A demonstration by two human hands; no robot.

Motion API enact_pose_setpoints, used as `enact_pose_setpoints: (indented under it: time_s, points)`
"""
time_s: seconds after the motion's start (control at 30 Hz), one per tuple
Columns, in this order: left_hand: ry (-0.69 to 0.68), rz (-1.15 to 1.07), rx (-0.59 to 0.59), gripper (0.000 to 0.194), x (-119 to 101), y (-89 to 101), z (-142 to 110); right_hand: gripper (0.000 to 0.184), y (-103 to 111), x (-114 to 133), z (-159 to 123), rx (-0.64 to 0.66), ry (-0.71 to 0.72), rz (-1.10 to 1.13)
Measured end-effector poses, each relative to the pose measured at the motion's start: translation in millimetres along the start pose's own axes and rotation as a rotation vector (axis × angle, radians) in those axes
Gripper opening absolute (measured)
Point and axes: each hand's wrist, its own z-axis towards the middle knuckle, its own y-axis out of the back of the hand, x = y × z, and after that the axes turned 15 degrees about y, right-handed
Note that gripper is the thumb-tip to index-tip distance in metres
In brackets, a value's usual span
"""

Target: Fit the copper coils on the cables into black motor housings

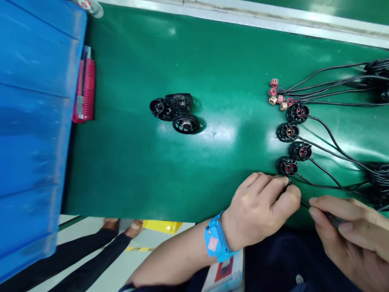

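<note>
My left hand (264, 205), with a blue wrist strap (219, 239) on it, is closed at the front edge of the green table. A small black part (288, 184) peeks out between thumb and forefinger; the rest is hidden by the fingers. My right hand (349, 227) is just right of it, its fingers closed around a slim dark tool (333, 219) that points toward the left hand. Just beyond the left hand sit several round black housings (288, 166), with red and copper-coloured insides and black cables (325, 172) running right.
Several red and copper-coloured motor cores (273, 92) on cables lie farther back, with coiled cables (379, 174) at right. Loose black housings (186, 123) lie mid-table. A blue bin (33, 121) and red-handled cutters (89, 89) are at left. Another person's legs (91, 247) show below.
</note>
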Motion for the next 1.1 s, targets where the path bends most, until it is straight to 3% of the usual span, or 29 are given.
enact_pose_setpoints:
  time_s: [0.1, 0.2, 0.33, 0.53, 0.73, 0.97, 1.1]
  points:
    - [0.003, -0.06, -0.025, 0.009, 2.4, -1.6, -1.1, 0.015, 5.6, -2.3, 12.6, -0.025, 0.056, 0.014]
    - [0.027, -0.101, 0.042, 0.012, 6.8, 0.0, -2.6, 0.02, 9.1, -6.0, 16.8, -0.053, 0.131, 0.048]
    - [0.095, -0.163, 0.111, 0.015, 10.0, 2.4, -4.1, 0.012, 3.9, -9.5, -4.4, -0.146, 0.101, 0.069]
    - [0.147, -0.197, 0.135, 0.015, 9.9, 2.4, -4.7, 0.03, -9.1, -12.4, -47.7, -0.192, -0.114, 0.066]
    - [0.153, -0.213, 0.137, 0.016, 9.8, 3.0, -4.6, 0.034, -16.2, -14.0, -45.3, -0.331, -0.013, 0.245]
    - [0.154, -0.218, 0.141, 0.016, 9.7, 4.1, -4.1, 0.028, -14.3, -10.8, -48.4, -0.25, -0.114, 0.211]
    - [0.159, -0.217, 0.147, 0.017, 9.8, 4.2, -3.8, 0.021, -9.0, -10.2, -44.2, -0.169, -0.078, 0.194]
